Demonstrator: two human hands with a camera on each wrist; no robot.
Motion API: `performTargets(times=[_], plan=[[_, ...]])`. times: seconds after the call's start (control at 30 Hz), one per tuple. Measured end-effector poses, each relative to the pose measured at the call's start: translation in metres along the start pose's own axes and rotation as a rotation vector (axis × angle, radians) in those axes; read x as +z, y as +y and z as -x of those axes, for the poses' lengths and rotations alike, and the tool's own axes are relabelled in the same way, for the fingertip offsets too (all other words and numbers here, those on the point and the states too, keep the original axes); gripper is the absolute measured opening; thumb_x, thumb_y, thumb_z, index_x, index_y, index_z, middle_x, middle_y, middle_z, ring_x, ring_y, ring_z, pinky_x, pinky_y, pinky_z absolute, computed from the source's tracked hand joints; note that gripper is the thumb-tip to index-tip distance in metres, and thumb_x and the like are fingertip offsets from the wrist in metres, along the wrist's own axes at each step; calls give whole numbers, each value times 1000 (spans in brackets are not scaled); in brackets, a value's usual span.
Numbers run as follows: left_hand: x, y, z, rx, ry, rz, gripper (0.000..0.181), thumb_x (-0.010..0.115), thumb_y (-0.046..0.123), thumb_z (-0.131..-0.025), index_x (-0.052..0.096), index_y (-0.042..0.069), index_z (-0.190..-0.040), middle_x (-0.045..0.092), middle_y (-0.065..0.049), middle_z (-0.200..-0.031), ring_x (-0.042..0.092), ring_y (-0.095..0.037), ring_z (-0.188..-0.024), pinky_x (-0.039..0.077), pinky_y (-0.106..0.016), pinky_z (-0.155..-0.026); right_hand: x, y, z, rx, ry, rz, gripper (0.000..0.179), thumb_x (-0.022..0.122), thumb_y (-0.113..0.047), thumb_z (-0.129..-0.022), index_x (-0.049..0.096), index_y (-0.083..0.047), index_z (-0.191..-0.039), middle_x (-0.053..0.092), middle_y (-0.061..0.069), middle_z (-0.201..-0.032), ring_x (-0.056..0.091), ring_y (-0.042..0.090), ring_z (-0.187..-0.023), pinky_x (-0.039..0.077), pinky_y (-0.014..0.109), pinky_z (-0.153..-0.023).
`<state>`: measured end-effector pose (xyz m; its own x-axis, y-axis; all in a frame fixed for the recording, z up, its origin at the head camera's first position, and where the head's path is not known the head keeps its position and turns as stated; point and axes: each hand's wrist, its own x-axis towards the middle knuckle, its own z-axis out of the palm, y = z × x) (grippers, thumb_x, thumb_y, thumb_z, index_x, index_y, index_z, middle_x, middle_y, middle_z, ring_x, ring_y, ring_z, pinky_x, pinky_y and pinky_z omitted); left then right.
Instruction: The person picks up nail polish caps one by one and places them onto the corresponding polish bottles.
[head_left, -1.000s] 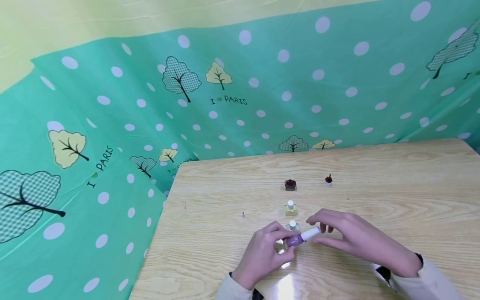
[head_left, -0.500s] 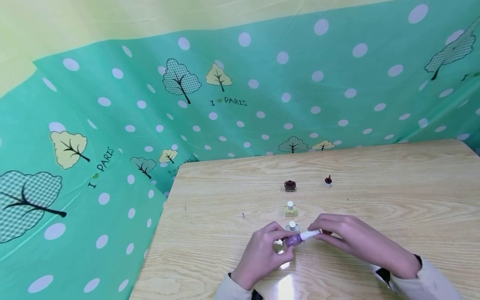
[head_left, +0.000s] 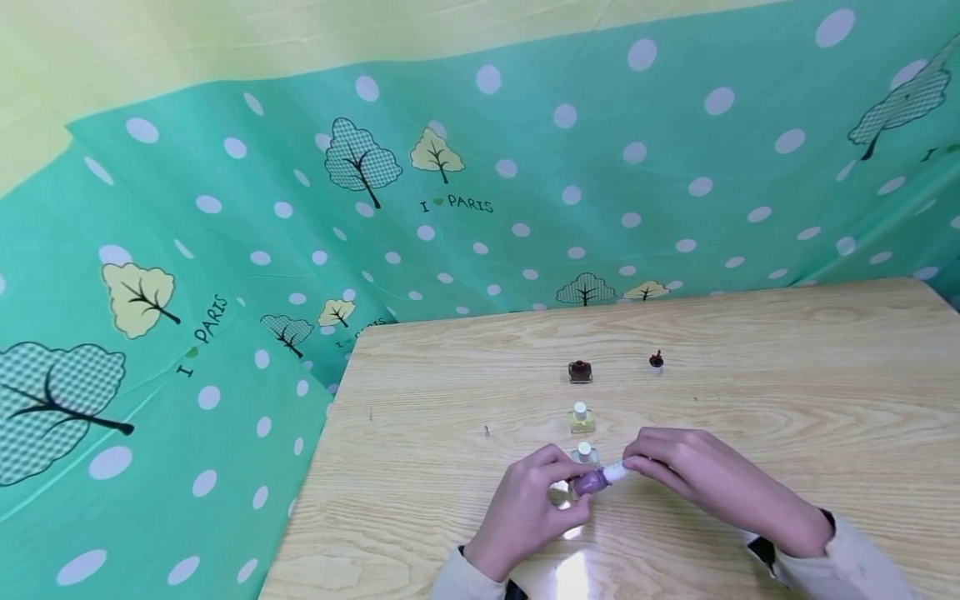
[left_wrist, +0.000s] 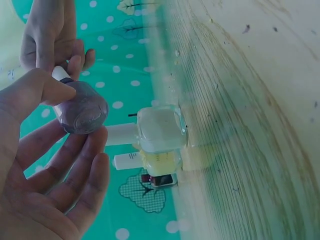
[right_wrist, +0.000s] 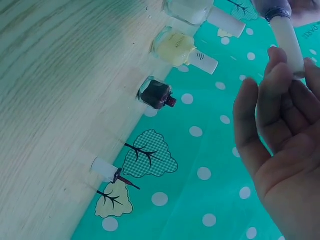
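My left hand [head_left: 525, 510] pinches the body of a purple nail polish bottle [head_left: 589, 482] between thumb and fingers, above the table. The bottle is tilted, its white cap [head_left: 614, 472] pointing to the right. Fingertips of my right hand [head_left: 693, 467] hold the end of that cap, which still sits on the bottle's neck. In the right wrist view the cap [right_wrist: 288, 44] lies against thumb and fingers. Just beyond the left hand stands a pale nail polish bottle [left_wrist: 160, 129] with a white cap, partly hidden in the head view.
Behind it stand a yellow nail polish bottle [head_left: 581, 420] and an uncapped dark red one [head_left: 580, 372]. A white cap [right_wrist: 105, 169] stands upside down, dark red brush upward. Small specks [head_left: 486, 431] lie on the wooden table [head_left: 420, 392]. A green dotted cloth [head_left: 480, 183] hangs behind.
My right hand has come from beside the cap, fingers apart, to gripping it, and its fingers now cover more of the cap's end. The left hand has barely moved.
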<state>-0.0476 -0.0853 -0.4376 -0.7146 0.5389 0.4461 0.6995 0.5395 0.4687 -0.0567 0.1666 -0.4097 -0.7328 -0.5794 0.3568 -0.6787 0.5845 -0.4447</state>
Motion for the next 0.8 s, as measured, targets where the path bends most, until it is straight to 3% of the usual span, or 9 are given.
performTargets(times=[0.17,0.37,0.47,0.6,0.7,0.8], plan=[[1,2,0,7,-6,-7,30,79,14,-75,77,14,-105,66,11,-89,59,6,-73,42,-1,-61,1,-2,-1,58,-38,43,19,61,-23,-99,65,-30,-82,53,-25,-75,43,-11,-65,42,17,-56],[1,3,-2,20,-2,-21,30,80,13,-74,77,14,-104,66,11,-89,59,4,-71,38,1,-60,3,-3,-2,180,-83,5,32,55,-29,-103,57,-28,-71,43,-23,-61,33,-8,-53,34,16,-53],[1,3,-2,18,0,-21,29,79,13,-75,77,14,-104,66,11,-89,59,6,-73,40,0,-61,3,-3,-1,184,-62,-9,27,55,-28,-103,61,-29,-76,47,-23,-64,35,-8,-55,36,16,-53],[0,1,-1,10,6,-20,28,79,13,-75,77,14,-104,66,11,-90,59,8,-77,46,-3,-64,0,-2,1,150,-21,-46,8,61,-29,-99,68,-27,-96,55,-25,-75,44,-10,-64,41,17,-55],[0,1,-1,-5,5,-12,27,79,13,-76,76,14,-103,66,11,-91,60,7,-78,47,-4,-65,-3,0,3,111,-15,-78,17,68,-30,-94,69,-24,-109,56,-25,-81,48,-10,-70,44,17,-57],[-1,0,-1,-21,1,1,27,79,13,-76,76,13,-103,66,10,-91,61,7,-79,47,-4,-64,-5,2,3,54,-23,-101,23,74,-23,-90,68,-25,-112,55,-25,-83,49,-9,-72,45,16,-57]])
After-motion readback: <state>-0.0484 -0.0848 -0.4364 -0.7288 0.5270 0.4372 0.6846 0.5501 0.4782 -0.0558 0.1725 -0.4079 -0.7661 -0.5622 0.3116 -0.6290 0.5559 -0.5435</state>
